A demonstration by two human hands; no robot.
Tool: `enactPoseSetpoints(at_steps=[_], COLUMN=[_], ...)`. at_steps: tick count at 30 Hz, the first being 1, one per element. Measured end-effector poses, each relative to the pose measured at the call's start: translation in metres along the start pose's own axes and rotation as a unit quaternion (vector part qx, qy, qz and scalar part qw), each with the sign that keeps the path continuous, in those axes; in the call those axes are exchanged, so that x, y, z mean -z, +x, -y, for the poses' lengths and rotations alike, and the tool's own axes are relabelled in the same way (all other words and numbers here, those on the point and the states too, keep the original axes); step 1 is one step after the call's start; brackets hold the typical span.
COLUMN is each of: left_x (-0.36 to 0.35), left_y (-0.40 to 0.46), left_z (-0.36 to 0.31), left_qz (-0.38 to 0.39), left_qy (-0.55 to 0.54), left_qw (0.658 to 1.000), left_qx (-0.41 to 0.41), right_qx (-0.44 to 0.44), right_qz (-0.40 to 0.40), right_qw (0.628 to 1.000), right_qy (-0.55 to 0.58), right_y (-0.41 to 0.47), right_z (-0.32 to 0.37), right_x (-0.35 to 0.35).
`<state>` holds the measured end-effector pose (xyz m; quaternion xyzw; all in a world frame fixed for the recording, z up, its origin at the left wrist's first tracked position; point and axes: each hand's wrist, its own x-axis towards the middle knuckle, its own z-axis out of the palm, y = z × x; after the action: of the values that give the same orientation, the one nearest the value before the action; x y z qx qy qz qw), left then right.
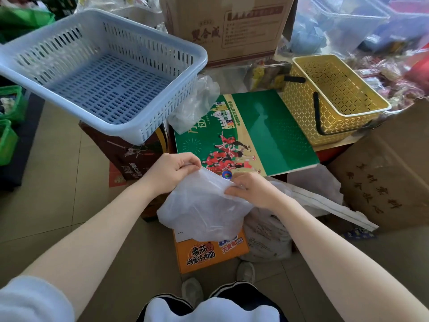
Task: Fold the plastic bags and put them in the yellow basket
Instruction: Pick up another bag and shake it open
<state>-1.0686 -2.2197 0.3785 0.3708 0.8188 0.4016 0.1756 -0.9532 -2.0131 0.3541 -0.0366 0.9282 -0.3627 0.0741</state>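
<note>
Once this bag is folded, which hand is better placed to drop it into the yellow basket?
Probably the right hand. It already pinches the white plastic bag, and the yellow basket stands on its side, beyond the green box. The left hand would have to cross over.

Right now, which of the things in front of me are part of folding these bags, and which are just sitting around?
Part of the job:
plastic bag, pinched by the left hand and right hand
crumpled bag waiting behind
yellow basket, nothing visible inside

Just lying about:
blue basket
green box
orange noodle box
brown cartons
</note>
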Motion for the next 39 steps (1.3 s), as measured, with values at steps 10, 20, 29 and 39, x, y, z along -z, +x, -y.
enactPoseSetpoints(at_steps=[10, 20, 29, 39], left_x=[-0.004, -0.077, -0.056, -0.111], left_y=[0.004, 0.038, 0.021, 0.042], left_z=[0.010, -0.027, 0.005, -0.045], left_qz=[0.160, 0.237, 0.118, 0.213], left_qy=[0.177, 0.127, 0.117, 0.077], left_qw=[0.965, 0.963, 0.985, 0.970], left_qx=[0.108, -0.011, 0.048, 0.089], right_qx=[-0.065, -0.046, -0.134, -0.062], right_qz=[0.001, 0.047, 0.074, 0.009], right_qw=[0.996, 0.997, 0.980, 0.996], right_qy=[-0.060, -0.043, -0.126, 0.070], right_y=[-0.031, -0.036, -0.067, -0.049], right_z=[-0.024, -0.022, -0.075, -0.049], right_x=[0.022, 0.039, 0.067, 0.099])
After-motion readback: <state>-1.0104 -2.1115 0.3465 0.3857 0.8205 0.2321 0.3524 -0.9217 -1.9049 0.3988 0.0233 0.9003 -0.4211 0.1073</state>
